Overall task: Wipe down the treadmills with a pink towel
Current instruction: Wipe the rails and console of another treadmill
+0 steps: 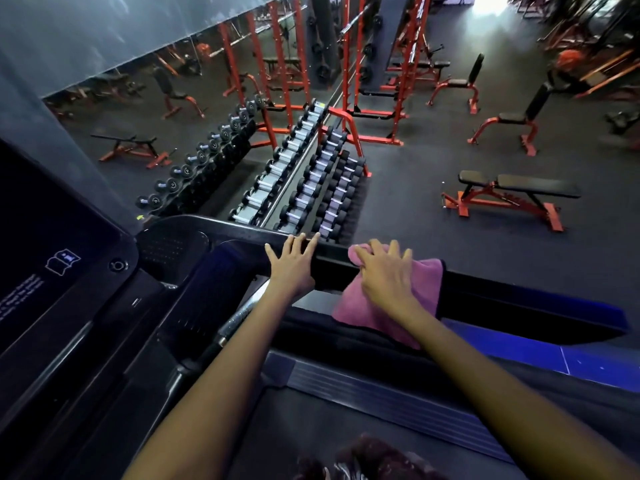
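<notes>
Right hand (384, 275) presses the pink towel (377, 306) flat-fingered on the handrail (519, 299), left hand (291, 265) braces open alongside; wipe rightward, keeping the pressure even.

We see a dumbbell rack (311, 181) against a wall mirror (173, 109), red squat racks (377, 81), and a flat bench (512, 192) on dark flooring.

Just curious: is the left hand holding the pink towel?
No, the left hand rests bare on the handrail; the right hand presses the pink towel.

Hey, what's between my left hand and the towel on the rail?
Only bare black rail, seen in the head view. The left hand rests apart from the pink towel under the right hand.
</notes>
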Tool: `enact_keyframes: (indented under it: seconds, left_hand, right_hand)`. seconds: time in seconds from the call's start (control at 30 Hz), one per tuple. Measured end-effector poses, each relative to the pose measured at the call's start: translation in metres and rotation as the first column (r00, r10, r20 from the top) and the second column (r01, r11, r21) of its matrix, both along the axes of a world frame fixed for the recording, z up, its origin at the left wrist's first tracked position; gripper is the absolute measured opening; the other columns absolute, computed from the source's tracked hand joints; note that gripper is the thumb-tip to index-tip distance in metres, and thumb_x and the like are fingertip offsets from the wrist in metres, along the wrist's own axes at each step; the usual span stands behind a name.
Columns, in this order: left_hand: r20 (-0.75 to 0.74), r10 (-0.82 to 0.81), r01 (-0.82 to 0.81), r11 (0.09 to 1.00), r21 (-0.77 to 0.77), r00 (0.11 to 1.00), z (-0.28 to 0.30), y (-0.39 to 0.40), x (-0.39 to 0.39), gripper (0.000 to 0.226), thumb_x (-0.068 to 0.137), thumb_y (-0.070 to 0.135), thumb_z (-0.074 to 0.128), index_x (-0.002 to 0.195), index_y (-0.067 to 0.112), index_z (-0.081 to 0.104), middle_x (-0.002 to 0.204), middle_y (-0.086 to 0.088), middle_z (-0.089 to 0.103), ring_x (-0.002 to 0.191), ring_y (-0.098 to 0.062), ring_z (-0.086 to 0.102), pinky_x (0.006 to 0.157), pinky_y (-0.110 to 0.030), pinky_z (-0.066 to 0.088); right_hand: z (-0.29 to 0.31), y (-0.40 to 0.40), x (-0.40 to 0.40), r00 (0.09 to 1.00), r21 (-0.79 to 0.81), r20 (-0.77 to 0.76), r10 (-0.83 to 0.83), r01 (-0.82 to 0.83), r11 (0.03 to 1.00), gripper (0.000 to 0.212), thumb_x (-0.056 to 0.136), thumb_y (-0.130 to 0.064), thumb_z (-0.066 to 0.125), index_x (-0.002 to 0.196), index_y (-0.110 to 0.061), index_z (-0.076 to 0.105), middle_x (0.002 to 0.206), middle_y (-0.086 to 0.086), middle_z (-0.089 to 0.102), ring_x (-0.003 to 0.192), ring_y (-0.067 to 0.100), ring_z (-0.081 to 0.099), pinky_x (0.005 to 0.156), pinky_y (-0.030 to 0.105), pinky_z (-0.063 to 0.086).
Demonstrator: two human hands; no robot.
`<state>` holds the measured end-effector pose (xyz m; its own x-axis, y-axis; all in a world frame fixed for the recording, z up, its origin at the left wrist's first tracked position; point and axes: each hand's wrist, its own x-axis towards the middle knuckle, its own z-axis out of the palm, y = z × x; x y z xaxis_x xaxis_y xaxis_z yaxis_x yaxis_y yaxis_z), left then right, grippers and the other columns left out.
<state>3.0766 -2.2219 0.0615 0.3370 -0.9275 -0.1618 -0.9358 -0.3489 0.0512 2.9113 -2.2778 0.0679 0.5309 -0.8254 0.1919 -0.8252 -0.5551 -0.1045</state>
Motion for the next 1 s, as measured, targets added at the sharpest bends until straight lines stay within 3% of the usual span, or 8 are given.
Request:
enact_keyframes:
  seconds: [0.1,0.23,0.37,0.47,0.6,0.73,0.87,1.0]
  left_hand:
    - [0.126,-0.008,-0.002,0.997,0.075,0.992,0.001,-0.008,-0.012,0.087,0.086,0.038,0.056,0.149,0.032,-0.005,0.157,-0.011,0.003,0.144,-0.032,0.001,0.107,-0.066,-0.002]
    - [0.168,-0.074,0.079,0.997,-0.024,0.983,-0.011,-0.005,-0.032,0.084,0.087,0.028,0.05,0.15,0.018,-0.004,0.158,-0.005,-0.008,0.145,-0.027,-0.009,0.108,-0.063,-0.006]
    - [0.083,-0.121,0.126,0.99,-0.061,0.989,-0.021,-0.005,-0.041,0.094,0.08,0.019,0.054,0.149,0.014,-0.011,0.158,0.004,-0.007,0.145,-0.022,-0.013,0.111,-0.059,-0.004]
    - [0.052,-0.096,0.098,0.994,-0.046,0.994,-0.018,-0.008,-0.043,0.096,0.079,0.021,0.057,0.149,0.013,-0.009,0.157,0.002,-0.002,0.145,-0.022,-0.011,0.11,-0.061,-0.004]
    - [0.045,-0.084,0.086,0.995,-0.046,0.995,-0.016,-0.012,-0.048,0.098,0.079,0.033,0.06,0.149,0.015,-0.007,0.156,-0.001,0.003,0.145,-0.023,-0.007,0.108,-0.063,-0.004]
    - [0.087,-0.102,0.108,0.992,-0.062,0.991,-0.017,-0.012,-0.049,0.098,0.078,0.036,0.059,0.149,0.025,-0.008,0.155,-0.004,0.006,0.145,-0.027,-0.004,0.108,-0.065,-0.002]
    - [0.132,-0.122,0.134,0.988,-0.084,0.984,-0.019,-0.009,-0.047,0.096,0.079,0.035,0.058,0.149,0.031,-0.007,0.154,-0.005,0.009,0.145,-0.027,-0.002,0.108,-0.065,-0.001]
    - [0.165,-0.138,0.155,0.983,-0.097,0.977,-0.022,-0.01,-0.046,0.095,0.08,0.035,0.058,0.149,0.033,-0.007,0.154,-0.006,0.009,0.144,-0.028,-0.001,0.108,-0.065,-0.002]
  right_hand:
    - [-0.005,0.014,0.013,0.998,-0.016,0.037,0.046,-0.045,0.999,0.048,0.082,-0.003,0.052,0.126,-0.023,0.052,0.127,-0.001,0.053,0.106,0.029,0.044,0.083,0.04,0.032]
    - [-0.01,0.009,-0.015,0.993,-0.098,-0.02,0.119,-0.12,0.988,0.047,0.077,-0.004,0.06,0.121,-0.023,0.06,0.121,0.001,0.061,0.093,0.033,0.053,0.074,0.041,0.038]
    - [-0.012,0.0,-0.057,0.989,-0.046,-0.05,-0.14,0.138,0.989,0.045,0.089,-0.012,0.046,0.132,-0.027,0.048,0.136,0.001,0.047,0.11,0.032,0.043,0.088,0.042,0.032]
    - [-0.005,0.001,-0.046,0.961,-0.018,-0.042,-0.274,0.274,0.962,0.04,0.087,-0.012,0.045,0.124,-0.024,0.051,0.128,0.002,0.049,0.111,0.031,0.04,0.093,0.044,0.031]
    - [-0.007,0.009,-0.021,0.983,-0.033,0.015,-0.182,0.182,0.983,0.042,0.083,-0.01,0.05,0.123,-0.023,0.054,0.125,0.001,0.052,0.108,0.031,0.042,0.087,0.042,0.032]
    - [-0.024,0.013,-0.055,0.997,-0.154,-0.012,-0.076,0.073,0.985,0.05,0.068,-0.014,0.069,0.116,-0.027,0.064,0.119,0.001,0.061,0.087,0.03,0.054,0.069,0.036,0.04]
    - [-0.036,0.015,-0.102,0.962,-0.155,0.035,-0.27,0.272,0.95,0.051,0.069,-0.017,0.068,0.118,-0.03,0.062,0.129,0.01,0.053,0.09,0.033,0.053,0.072,0.04,0.041]
    - [-0.036,0.015,-0.14,0.824,-0.09,0.112,-0.555,0.564,0.821,0.037,0.085,-0.021,0.06,0.12,-0.033,0.06,0.131,0.017,0.044,0.096,0.039,0.049,0.075,0.048,0.039]
